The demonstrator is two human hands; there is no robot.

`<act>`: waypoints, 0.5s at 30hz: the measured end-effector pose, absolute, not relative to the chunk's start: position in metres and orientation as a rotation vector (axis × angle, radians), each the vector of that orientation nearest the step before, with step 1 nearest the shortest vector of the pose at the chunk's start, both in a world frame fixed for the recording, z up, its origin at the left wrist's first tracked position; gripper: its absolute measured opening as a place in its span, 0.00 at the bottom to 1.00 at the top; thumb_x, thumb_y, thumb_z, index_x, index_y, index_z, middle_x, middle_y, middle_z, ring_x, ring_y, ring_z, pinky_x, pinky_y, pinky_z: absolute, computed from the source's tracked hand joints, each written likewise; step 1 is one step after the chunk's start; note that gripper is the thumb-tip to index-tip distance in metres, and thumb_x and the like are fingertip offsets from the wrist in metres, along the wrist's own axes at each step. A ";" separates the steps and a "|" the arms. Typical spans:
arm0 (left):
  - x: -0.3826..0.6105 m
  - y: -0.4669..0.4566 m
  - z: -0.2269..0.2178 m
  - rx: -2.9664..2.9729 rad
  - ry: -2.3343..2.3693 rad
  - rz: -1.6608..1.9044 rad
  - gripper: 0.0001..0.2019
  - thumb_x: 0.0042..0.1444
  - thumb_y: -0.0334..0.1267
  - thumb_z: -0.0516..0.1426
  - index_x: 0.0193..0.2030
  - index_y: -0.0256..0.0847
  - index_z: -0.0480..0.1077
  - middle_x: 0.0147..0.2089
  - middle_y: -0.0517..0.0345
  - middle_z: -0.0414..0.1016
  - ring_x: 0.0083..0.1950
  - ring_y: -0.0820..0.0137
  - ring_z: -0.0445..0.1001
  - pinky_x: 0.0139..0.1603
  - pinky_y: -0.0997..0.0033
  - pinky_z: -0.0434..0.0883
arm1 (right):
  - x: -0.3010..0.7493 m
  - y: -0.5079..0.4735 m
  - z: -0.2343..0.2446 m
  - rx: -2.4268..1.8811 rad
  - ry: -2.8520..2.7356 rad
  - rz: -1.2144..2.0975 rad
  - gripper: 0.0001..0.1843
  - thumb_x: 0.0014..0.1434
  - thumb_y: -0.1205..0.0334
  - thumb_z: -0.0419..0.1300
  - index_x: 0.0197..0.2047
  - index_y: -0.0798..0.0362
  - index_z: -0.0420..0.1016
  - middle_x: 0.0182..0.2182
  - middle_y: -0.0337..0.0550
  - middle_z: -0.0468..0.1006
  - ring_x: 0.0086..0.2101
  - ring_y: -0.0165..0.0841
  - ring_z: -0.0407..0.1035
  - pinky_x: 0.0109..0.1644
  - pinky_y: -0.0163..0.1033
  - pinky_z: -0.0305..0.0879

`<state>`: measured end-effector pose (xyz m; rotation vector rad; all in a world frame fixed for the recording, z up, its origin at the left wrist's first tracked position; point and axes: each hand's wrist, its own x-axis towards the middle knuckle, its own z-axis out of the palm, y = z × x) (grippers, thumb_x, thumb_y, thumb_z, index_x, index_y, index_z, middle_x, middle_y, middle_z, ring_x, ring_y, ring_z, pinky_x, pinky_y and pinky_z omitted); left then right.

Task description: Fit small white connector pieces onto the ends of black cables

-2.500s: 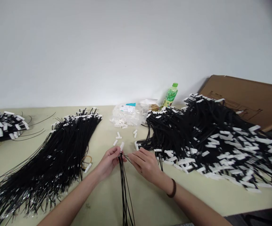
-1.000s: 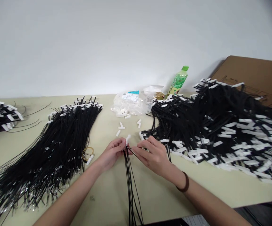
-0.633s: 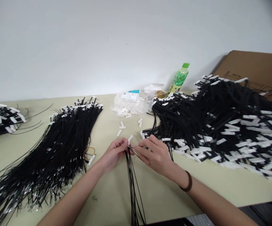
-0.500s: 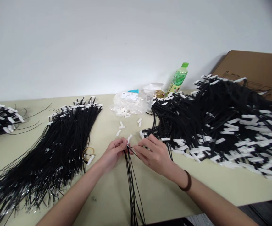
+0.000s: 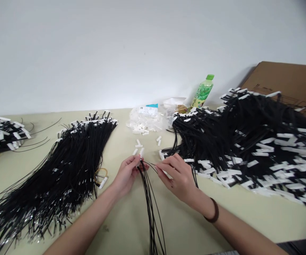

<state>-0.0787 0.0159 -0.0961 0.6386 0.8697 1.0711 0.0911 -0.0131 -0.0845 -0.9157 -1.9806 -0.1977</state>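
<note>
My left hand (image 5: 127, 173) pinches a small white connector (image 5: 141, 153) together with the top ends of a thin bundle of black wires (image 5: 150, 209) that runs down toward me. My right hand (image 5: 178, 175) sits just to the right, its fingers pinched on one black wire end that leads across to the left hand. Both hands rest low over the beige table (image 5: 121, 219).
A large heap of black wires with white tags (image 5: 243, 141) lies right, a fanned pile (image 5: 62, 170) left, another (image 5: 1, 136) far left. Loose white connectors (image 5: 147, 141) and a clear bag of them (image 5: 147, 118) lie behind, beside a green bottle (image 5: 202, 92) and cardboard (image 5: 288, 85).
My hands stay together on the wire bundle. The right hand has drawn slightly away to the right, pulling one wire end apart from the connector. The view has shifted a little.
</note>
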 end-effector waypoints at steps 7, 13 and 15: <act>-0.079 0.018 -0.094 0.447 0.757 1.112 0.07 0.48 0.35 0.61 0.27 0.33 0.70 0.25 0.58 0.71 0.30 0.75 0.71 0.40 0.74 0.70 | 0.091 -0.013 -0.088 -0.884 -1.932 -0.233 0.07 0.54 0.73 0.58 0.37 0.55 0.70 0.25 0.40 0.68 0.27 0.28 0.57 0.29 0.35 0.56; -0.076 0.015 -0.090 0.328 0.699 1.036 0.06 0.53 0.33 0.57 0.27 0.34 0.69 0.24 0.58 0.70 0.29 0.76 0.71 0.41 0.73 0.70 | 0.089 -0.014 -0.086 -0.882 -1.940 -0.217 0.06 0.54 0.74 0.57 0.36 0.55 0.70 0.25 0.40 0.68 0.26 0.28 0.57 0.29 0.35 0.56; -0.075 0.013 -0.089 0.325 0.700 1.017 0.06 0.53 0.33 0.56 0.28 0.34 0.69 0.24 0.58 0.70 0.29 0.76 0.71 0.42 0.72 0.70 | 0.089 -0.014 -0.086 -0.874 -1.928 -0.214 0.06 0.54 0.74 0.57 0.35 0.55 0.70 0.25 0.40 0.68 0.26 0.28 0.57 0.29 0.35 0.56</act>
